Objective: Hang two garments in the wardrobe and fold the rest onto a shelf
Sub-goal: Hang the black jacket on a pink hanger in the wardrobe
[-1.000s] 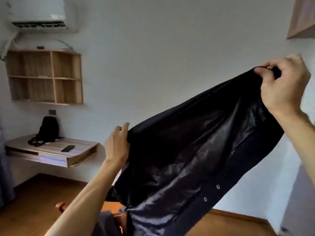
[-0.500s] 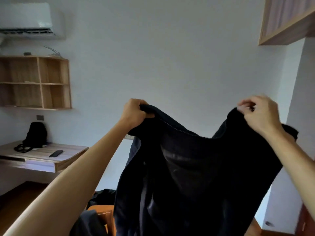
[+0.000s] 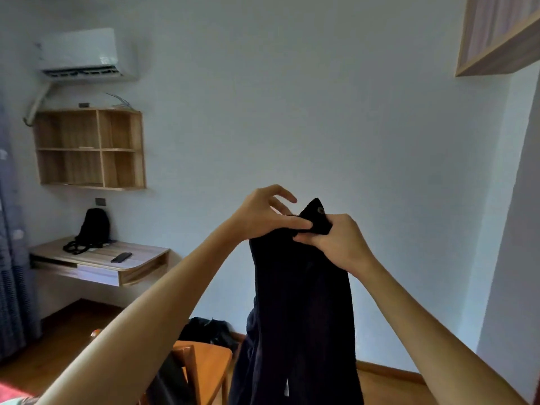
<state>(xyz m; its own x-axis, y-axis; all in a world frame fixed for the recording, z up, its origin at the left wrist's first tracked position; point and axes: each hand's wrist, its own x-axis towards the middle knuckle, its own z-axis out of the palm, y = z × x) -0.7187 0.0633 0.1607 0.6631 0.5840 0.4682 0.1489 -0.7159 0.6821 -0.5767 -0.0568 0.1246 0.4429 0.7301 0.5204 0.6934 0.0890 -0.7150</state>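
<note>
Garment: a dark garment (image 3: 304, 311) hangs in mid-air before the person, gathered into one narrow column from the hands down past the bottom of the view.
Handling: judged soft, limp and fairly light. It drapes straight with no stiffness, so any unsupported part will slump. Nothing about it looks fragile.
Where to hold: the top edge is the sound place. Two pinches set apart along it would spread the cloth flat, whether for a hanger or a fold. A grip lower down would likely only bunch it.
Desk: a wall-mounted desk (image 3: 99, 263) stands well off to the left, with a black bag (image 3: 93, 229) on it.
Wall shelf: an open wooden shelf unit (image 3: 90, 149) hangs above the desk; whether it is the shelf meant cannot be told.
Wardrobe: not clearly in view.
Chair: an orange wooden chair (image 3: 210, 366) stands below, just left of the hanging cloth.
Spare clothes: a dark heap (image 3: 207, 331) lies behind the chair seat, probably the rest to sort.
Left hand: the left hand (image 3: 263, 214) pinches the top edge under its thumb, with two fingers lifted clear of the cloth.
Right hand: the right hand (image 3: 336, 241) grips the bunched top corner, fingers curled round it, touching the left thumb.
Snap: a small metal snap (image 3: 320, 210) shows on the peak of cloth standing above the right hand.
</note>
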